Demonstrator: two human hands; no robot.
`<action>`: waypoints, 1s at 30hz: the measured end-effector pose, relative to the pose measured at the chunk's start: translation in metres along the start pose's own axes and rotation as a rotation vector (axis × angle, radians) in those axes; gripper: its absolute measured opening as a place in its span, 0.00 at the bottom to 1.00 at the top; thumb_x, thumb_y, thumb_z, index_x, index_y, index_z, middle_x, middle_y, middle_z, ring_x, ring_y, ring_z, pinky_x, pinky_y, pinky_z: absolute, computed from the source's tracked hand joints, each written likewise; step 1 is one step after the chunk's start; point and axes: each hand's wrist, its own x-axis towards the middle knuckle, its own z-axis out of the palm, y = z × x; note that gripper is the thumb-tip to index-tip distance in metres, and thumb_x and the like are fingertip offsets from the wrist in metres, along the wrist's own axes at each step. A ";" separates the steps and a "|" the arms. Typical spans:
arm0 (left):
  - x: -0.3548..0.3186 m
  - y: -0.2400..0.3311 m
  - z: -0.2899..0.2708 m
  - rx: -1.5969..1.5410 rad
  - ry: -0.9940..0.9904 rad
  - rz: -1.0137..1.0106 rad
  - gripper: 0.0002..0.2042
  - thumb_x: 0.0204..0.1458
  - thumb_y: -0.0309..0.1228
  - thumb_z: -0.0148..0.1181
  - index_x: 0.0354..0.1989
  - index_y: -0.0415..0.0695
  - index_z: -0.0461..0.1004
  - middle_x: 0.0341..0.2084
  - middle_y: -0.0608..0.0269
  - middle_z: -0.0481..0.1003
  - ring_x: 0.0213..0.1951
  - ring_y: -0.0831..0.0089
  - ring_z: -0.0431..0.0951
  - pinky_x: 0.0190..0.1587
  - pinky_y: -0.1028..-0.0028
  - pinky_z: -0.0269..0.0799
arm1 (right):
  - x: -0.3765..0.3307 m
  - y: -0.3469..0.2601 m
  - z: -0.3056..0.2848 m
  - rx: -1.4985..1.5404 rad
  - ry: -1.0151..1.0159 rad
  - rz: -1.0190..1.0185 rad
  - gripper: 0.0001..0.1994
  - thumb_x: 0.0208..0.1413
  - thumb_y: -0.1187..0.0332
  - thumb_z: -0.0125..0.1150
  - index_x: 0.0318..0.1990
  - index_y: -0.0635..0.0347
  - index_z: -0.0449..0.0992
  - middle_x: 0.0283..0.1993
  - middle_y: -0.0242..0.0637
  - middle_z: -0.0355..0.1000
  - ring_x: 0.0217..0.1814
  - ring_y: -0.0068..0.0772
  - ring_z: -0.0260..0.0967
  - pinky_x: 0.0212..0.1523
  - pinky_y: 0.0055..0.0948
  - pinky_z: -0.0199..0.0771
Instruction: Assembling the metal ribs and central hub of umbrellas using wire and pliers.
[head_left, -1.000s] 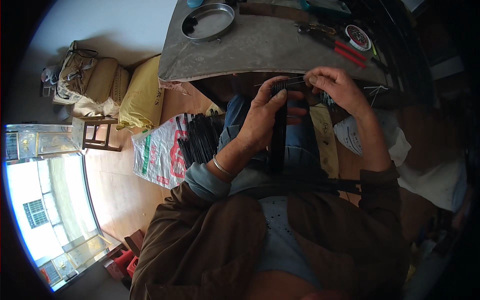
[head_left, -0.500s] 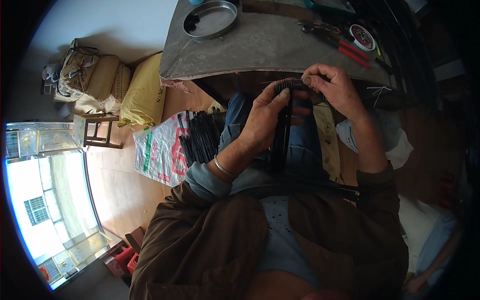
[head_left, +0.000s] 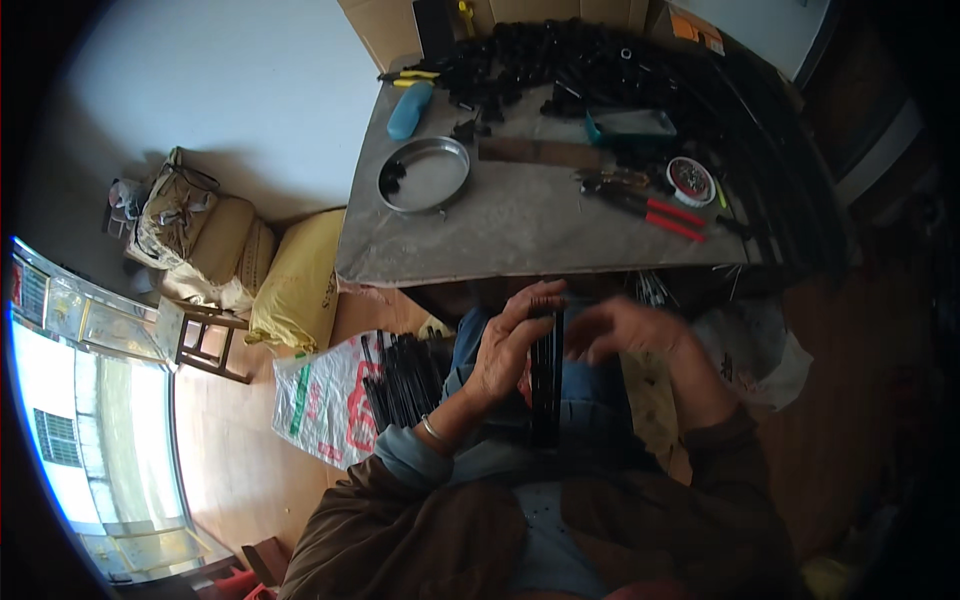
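My left hand (head_left: 507, 348) is closed around a bundle of long, thin black rods (head_left: 545, 395), held upright above my lap. Their tops reach about as high as my fingertips. Just right of the bundle is my right hand (head_left: 635, 335), its fingers curved toward the rods and smeared by motion, so whether it holds anything is hidden. Many similar black rods (head_left: 405, 385) lie in a pile to the left of my legs, on a white printed plastic sack (head_left: 315, 400).
Ahead stands a grey-topped table (head_left: 500, 235) bearing a round metal tray (head_left: 467, 190), red-handled pliers (head_left: 665, 215), a white-rimmed dish of small metal parts (head_left: 690, 182), a blue case (head_left: 409, 110) and heaped black parts (head_left: 560, 60). Yellow sacks (head_left: 300, 285) and a wooden stool (head_left: 213, 340) are left.
My view has tilted up, showing more of the table's far side. My right hand has come away from the thin piece at the rods' tops and dropped beside the bundle. The left keeps its grip.
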 end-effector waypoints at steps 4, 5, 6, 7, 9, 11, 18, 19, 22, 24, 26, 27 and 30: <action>0.009 0.012 -0.004 -0.013 -0.078 -0.118 0.18 0.51 0.29 0.48 0.49 0.35 0.72 0.60 0.60 0.65 0.57 0.67 0.66 0.57 0.71 0.60 | 0.031 0.009 0.050 0.139 0.154 -0.229 0.11 0.56 0.74 0.56 0.46 0.67 0.73 0.40 0.40 0.76 0.44 0.33 0.74 0.48 0.29 0.74; 0.012 0.019 -0.005 -0.074 -0.116 -0.233 0.18 0.51 0.28 0.48 0.50 0.35 0.72 0.61 0.62 0.64 0.53 0.70 0.68 0.54 0.73 0.64 | 0.036 0.013 0.058 0.374 0.262 -0.297 0.10 0.58 0.74 0.54 0.45 0.68 0.73 0.40 0.42 0.76 0.44 0.34 0.74 0.49 0.30 0.74; 0.016 0.028 -0.010 -0.074 -0.195 -0.305 0.21 0.56 0.33 0.50 0.57 0.36 0.67 0.61 0.60 0.64 0.44 0.76 0.71 0.44 0.77 0.69 | 0.037 0.014 0.062 0.373 0.259 -0.301 0.10 0.58 0.74 0.54 0.45 0.68 0.73 0.40 0.42 0.76 0.44 0.34 0.74 0.49 0.30 0.74; 0.021 0.034 -0.017 -0.071 -0.192 -0.304 0.21 0.56 0.33 0.50 0.57 0.36 0.67 0.61 0.60 0.64 0.44 0.76 0.71 0.44 0.77 0.69 | 0.037 0.017 0.065 0.518 0.246 -0.273 0.10 0.59 0.73 0.52 0.45 0.69 0.73 0.41 0.43 0.75 0.44 0.35 0.75 0.49 0.31 0.73; 0.028 0.044 -0.032 -0.034 -0.387 -0.311 0.28 0.61 0.40 0.47 0.66 0.39 0.54 0.59 0.57 0.64 0.43 0.78 0.71 0.38 0.81 0.69 | 0.037 0.018 0.068 0.730 0.245 -0.214 0.12 0.62 0.71 0.47 0.48 0.70 0.70 0.45 0.47 0.74 0.46 0.40 0.74 0.52 0.36 0.73; 0.067 0.052 -0.050 0.121 -0.341 -0.205 0.31 0.61 0.47 0.48 0.67 0.40 0.52 0.48 0.56 0.71 0.33 0.77 0.74 0.29 0.79 0.71 | 0.037 0.023 0.065 0.795 0.264 -0.238 0.13 0.62 0.72 0.46 0.50 0.70 0.69 0.47 0.48 0.73 0.48 0.42 0.74 0.52 0.38 0.73; 0.301 0.069 -0.082 0.659 0.161 0.134 0.17 0.52 0.42 0.61 0.39 0.39 0.78 0.24 0.58 0.78 0.26 0.72 0.79 0.30 0.72 0.76 | 0.041 0.028 0.049 0.822 0.277 -0.351 0.15 0.63 0.73 0.44 0.55 0.68 0.66 0.52 0.51 0.71 0.53 0.46 0.71 0.53 0.42 0.73; 0.336 0.054 -0.089 0.830 0.197 0.211 0.18 0.50 0.43 0.61 0.39 0.39 0.78 0.29 0.55 0.79 0.32 0.67 0.80 0.35 0.68 0.76 | 0.041 0.029 0.046 0.824 0.282 -0.338 0.15 0.63 0.73 0.44 0.55 0.68 0.66 0.52 0.51 0.71 0.53 0.46 0.71 0.53 0.42 0.73; 0.386 0.023 -0.067 1.130 0.244 0.208 0.19 0.47 0.44 0.63 0.40 0.41 0.78 0.37 0.50 0.78 0.42 0.59 0.79 0.44 0.63 0.75 | 0.035 0.031 0.036 0.829 0.332 -0.320 0.15 0.62 0.74 0.44 0.55 0.67 0.66 0.52 0.51 0.71 0.53 0.46 0.72 0.53 0.42 0.73; 0.397 0.019 -0.060 1.301 0.122 -0.010 0.20 0.44 0.42 0.63 0.42 0.41 0.77 0.45 0.46 0.75 0.49 0.55 0.76 0.52 0.63 0.72 | 0.032 0.027 0.032 0.820 0.371 -0.306 0.15 0.62 0.74 0.44 0.55 0.67 0.65 0.51 0.50 0.71 0.52 0.45 0.72 0.52 0.43 0.73; 0.412 0.013 -0.059 1.304 0.115 -0.010 0.20 0.44 0.41 0.61 0.42 0.39 0.77 0.44 0.45 0.75 0.49 0.54 0.76 0.52 0.63 0.72 | 0.029 0.028 0.027 0.808 0.387 -0.292 0.15 0.62 0.74 0.43 0.55 0.67 0.65 0.50 0.50 0.72 0.51 0.45 0.73 0.51 0.42 0.74; 0.412 0.015 -0.063 1.325 0.121 -0.012 0.20 0.45 0.39 0.60 0.41 0.37 0.77 0.44 0.43 0.75 0.49 0.53 0.76 0.52 0.63 0.72 | 0.030 0.030 0.024 0.796 0.383 -0.288 0.15 0.61 0.75 0.43 0.54 0.67 0.65 0.49 0.50 0.72 0.49 0.45 0.73 0.50 0.42 0.74; 0.417 0.032 -0.077 1.110 0.277 -0.026 0.20 0.47 0.38 0.55 0.41 0.33 0.76 0.44 0.41 0.75 0.49 0.52 0.76 0.51 0.62 0.72 | 0.031 0.033 0.022 0.847 0.360 -0.299 0.14 0.61 0.75 0.43 0.53 0.67 0.66 0.48 0.50 0.73 0.47 0.46 0.74 0.48 0.41 0.74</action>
